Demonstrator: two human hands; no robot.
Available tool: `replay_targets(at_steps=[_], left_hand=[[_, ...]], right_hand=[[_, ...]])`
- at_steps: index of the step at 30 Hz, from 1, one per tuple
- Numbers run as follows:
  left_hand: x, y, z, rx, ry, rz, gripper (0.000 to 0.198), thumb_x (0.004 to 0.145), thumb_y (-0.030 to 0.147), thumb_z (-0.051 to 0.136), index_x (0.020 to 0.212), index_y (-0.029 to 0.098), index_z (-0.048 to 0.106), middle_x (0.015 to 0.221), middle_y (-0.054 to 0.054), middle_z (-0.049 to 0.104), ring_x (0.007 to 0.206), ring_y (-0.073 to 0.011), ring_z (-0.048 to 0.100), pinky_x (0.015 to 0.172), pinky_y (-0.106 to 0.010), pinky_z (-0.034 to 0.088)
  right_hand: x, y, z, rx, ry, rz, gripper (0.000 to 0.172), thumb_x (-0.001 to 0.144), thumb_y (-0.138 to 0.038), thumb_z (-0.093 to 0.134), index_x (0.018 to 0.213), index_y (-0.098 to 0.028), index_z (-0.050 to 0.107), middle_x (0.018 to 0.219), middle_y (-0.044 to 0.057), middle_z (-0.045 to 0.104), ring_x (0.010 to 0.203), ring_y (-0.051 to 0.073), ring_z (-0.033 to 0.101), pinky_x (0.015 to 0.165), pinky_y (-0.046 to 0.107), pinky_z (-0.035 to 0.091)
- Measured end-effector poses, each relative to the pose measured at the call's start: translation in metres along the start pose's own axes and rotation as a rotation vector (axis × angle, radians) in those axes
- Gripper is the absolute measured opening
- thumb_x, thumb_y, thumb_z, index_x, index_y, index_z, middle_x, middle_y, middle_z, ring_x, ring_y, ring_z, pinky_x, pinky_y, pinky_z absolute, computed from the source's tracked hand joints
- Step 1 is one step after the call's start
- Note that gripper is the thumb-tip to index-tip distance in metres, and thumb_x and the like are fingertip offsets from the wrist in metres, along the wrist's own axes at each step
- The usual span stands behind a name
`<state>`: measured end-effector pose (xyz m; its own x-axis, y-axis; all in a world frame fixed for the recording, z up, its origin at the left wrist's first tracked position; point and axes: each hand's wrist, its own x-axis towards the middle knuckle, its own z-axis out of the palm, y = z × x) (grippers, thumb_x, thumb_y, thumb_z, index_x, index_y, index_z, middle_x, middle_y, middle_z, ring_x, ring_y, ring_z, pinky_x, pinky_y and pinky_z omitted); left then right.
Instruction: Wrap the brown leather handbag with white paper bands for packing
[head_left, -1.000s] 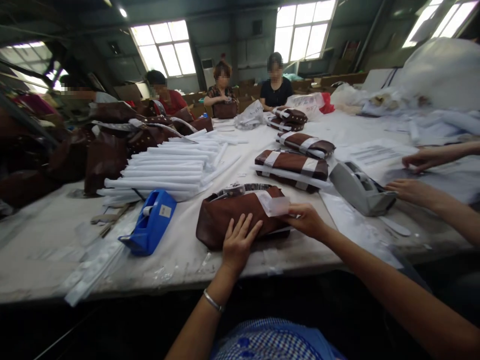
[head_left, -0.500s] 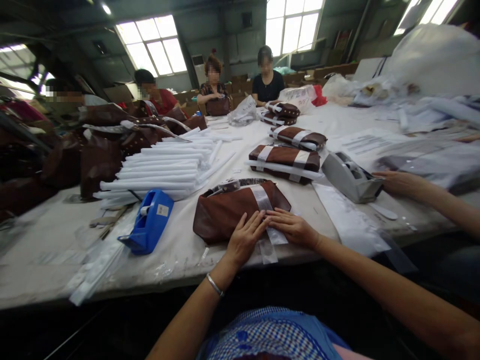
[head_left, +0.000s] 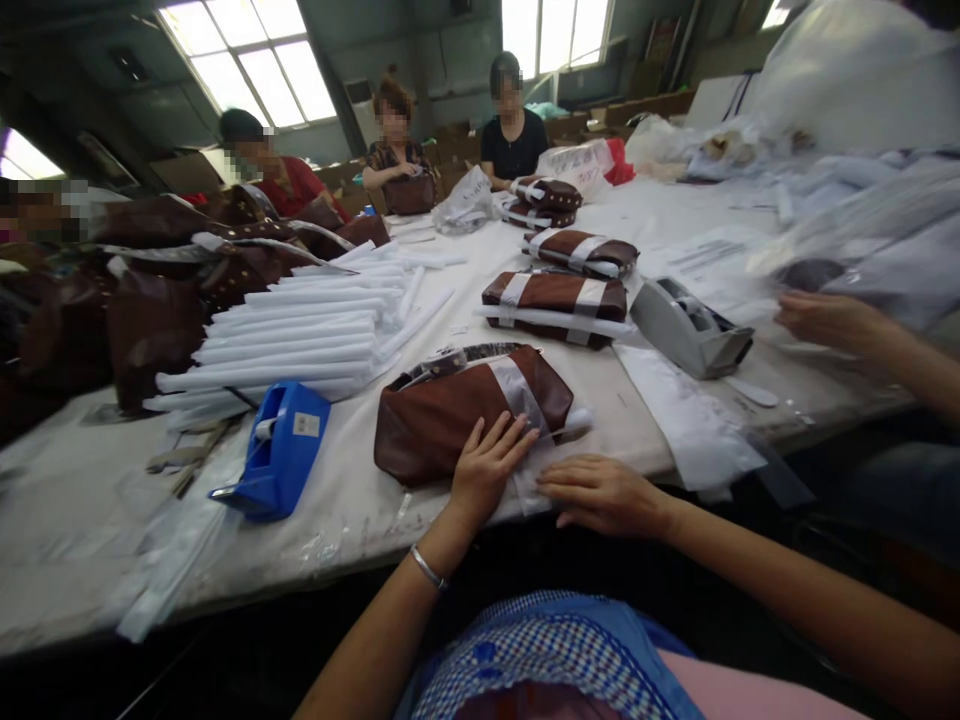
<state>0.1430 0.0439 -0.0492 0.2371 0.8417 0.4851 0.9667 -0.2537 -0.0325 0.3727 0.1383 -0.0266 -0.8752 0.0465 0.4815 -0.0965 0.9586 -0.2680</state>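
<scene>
A brown handbag (head_left: pixel 435 425) lies on its side in front of me, with a pale wrap band (head_left: pixel 517 388) around its right part. My left hand (head_left: pixel 489 462) rests flat on the bag's lower front by the band, fingers stretched. To its right, my right hand (head_left: pixel 604 492) is low at the table's front edge, off the bag. Its fingers are extended with the thumb apart, touching or just over clear plastic (head_left: pixel 531 485) that lies below the bag. A white roll end (head_left: pixel 577 420) sticks out at the bag's right side.
A blue tape dispenser (head_left: pixel 281 450) stands left and a grey one (head_left: pixel 690 330) right. White rolls (head_left: pixel 300 335) are stacked behind, wrapped brown bags (head_left: pixel 555 300) beyond. More bags (head_left: pixel 157 320) pile up far left. A co-worker's hand (head_left: pixel 821 318) is at the right; others sit across.
My right hand has slid off the bag toward the table edge, apart from my left hand, which stays on the bag. The white roll end now shows. The camera view has shifted slightly.
</scene>
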Motion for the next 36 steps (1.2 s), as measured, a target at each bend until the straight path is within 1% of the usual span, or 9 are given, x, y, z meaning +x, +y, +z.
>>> replay_targets(at_steps=[4,9,17,24,27,30,32,34,36], left_hand=[[0.0,0.0,0.0,0.0,0.0,0.004,0.059,0.097,0.011,0.046,0.151,0.032,0.036,0.154,0.001,0.044,0.146,-0.02,0.035,0.123,-0.047,0.03],[0.0,-0.001,0.0,0.028,0.01,0.014,0.059,0.097,0.011,0.047,0.151,0.031,0.035,0.154,0.001,0.044,0.146,-0.0207,0.036,0.122,-0.047,0.031],[0.0,-0.001,0.001,0.068,0.038,0.026,0.062,0.095,0.007,0.045,0.152,0.03,0.035,0.153,0.0,0.046,0.146,-0.0205,0.037,0.121,-0.047,0.034],[-0.001,-0.001,0.002,0.079,0.077,0.028,0.06,0.095,0.006,0.044,0.15,0.029,0.037,0.151,0.0,0.048,0.144,-0.0198,0.039,0.12,-0.046,0.036],[-0.001,-0.001,0.004,0.063,0.073,0.022,0.059,0.096,0.007,0.043,0.15,0.029,0.037,0.152,0.001,0.048,0.145,-0.02,0.039,0.12,-0.047,0.036],[0.001,-0.001,0.003,0.052,0.092,0.02,0.056,0.097,0.009,0.043,0.149,0.03,0.04,0.151,0.002,0.049,0.143,-0.0197,0.041,0.12,-0.046,0.036],[0.002,0.0,0.002,0.063,0.133,0.028,0.052,0.098,0.013,0.043,0.147,0.03,0.043,0.149,0.003,0.051,0.141,-0.019,0.045,0.119,-0.045,0.037],[0.002,0.001,0.006,0.104,0.205,0.038,0.047,0.1,0.019,0.045,0.145,0.031,0.046,0.146,0.003,0.054,0.139,-0.0177,0.047,0.12,-0.043,0.036],[0.002,0.0,0.022,0.177,0.329,0.061,0.04,0.1,0.027,0.048,0.139,0.032,0.053,0.144,0.005,0.055,0.138,-0.0164,0.048,0.123,-0.042,0.031]], right_hand=[[0.0,-0.003,0.027,-0.064,-0.055,0.009,0.032,0.097,-0.029,0.059,0.128,-0.021,0.065,0.115,0.01,0.073,0.104,0.023,0.066,0.087,0.037,0.055],[0.003,0.005,0.034,0.005,0.026,0.057,0.019,0.099,-0.02,0.054,0.106,-0.022,0.072,0.1,0.006,0.075,0.089,0.018,0.066,0.079,0.032,0.051],[-0.006,-0.008,0.019,-0.14,0.096,0.06,0.022,0.1,-0.017,0.048,0.092,-0.02,0.068,0.087,0.004,0.074,0.075,0.017,0.064,0.07,0.033,0.048],[-0.042,-0.038,0.01,-0.096,0.139,0.085,0.015,0.096,-0.016,0.056,0.099,-0.023,0.068,0.092,0.003,0.076,0.074,0.017,0.066,0.068,0.033,0.052],[-0.044,-0.042,0.0,-0.025,0.105,0.09,0.015,0.097,-0.017,0.056,0.103,-0.024,0.067,0.095,0.004,0.076,0.077,0.017,0.068,0.072,0.034,0.054],[-0.022,-0.033,-0.019,0.035,0.103,0.099,0.021,0.098,-0.022,0.055,0.116,-0.024,0.065,0.102,0.006,0.076,0.084,0.018,0.071,0.082,0.035,0.056],[0.006,-0.017,-0.03,-0.004,0.179,0.104,0.03,0.098,-0.022,0.055,0.127,-0.024,0.061,0.11,0.008,0.075,0.094,0.019,0.071,0.089,0.035,0.056],[0.04,0.005,-0.034,-0.076,0.271,0.1,0.036,0.098,-0.02,0.054,0.133,-0.025,0.059,0.12,0.009,0.072,0.107,0.02,0.068,0.096,0.037,0.055],[0.075,0.029,-0.029,-0.157,0.312,0.109,0.041,0.097,-0.022,0.054,0.138,-0.024,0.056,0.132,0.011,0.066,0.121,0.024,0.062,0.104,0.042,0.053]])
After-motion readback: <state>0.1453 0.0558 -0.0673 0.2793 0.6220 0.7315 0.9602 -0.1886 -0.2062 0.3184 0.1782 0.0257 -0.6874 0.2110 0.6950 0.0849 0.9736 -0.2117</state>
